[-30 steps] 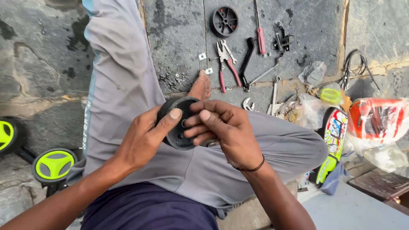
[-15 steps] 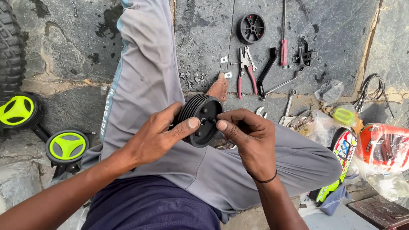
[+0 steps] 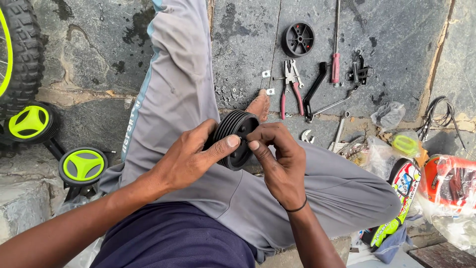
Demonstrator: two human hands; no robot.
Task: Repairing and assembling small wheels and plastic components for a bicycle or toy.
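Your left hand (image 3: 191, 159) clamps around a small black ribbed plastic wheel (image 3: 235, 138), thumb across its face, fingers wrapped behind the tread. Your right hand (image 3: 277, 161) sits just beside it, thumb and forefinger pinched together at the wheel's hub; whether they grip a small part there, you cannot tell. The wheel is held over your lap, above the grey trouser leg (image 3: 183, 99).

Beyond your right hand, on the dark stone floor (image 3: 396, 30): a second black wheel with spokes (image 3: 298, 39), red-handled pliers (image 3: 290, 89), a red-handled screwdriver (image 3: 336, 59), a black flat lever (image 3: 315, 92), a steel spanner (image 3: 339, 131), two small white square washers (image 3: 267, 82).

Right of your right hand, well apart: a crumpled clear plastic bag (image 3: 389, 115), a clear bag holding a round lime-green piece (image 3: 405, 145), a clear-wrapped orange-red package (image 3: 453, 181) with a dark inside, and a long curved panel with a white, red and lime-green sticker (image 3: 402, 191) nearer your knee.

Left of your left hand: two small training wheels with lime-green hubs (image 3: 82, 165) on a black bracket, and a knobbly black tyre (image 3: 20, 54) at the far edge.
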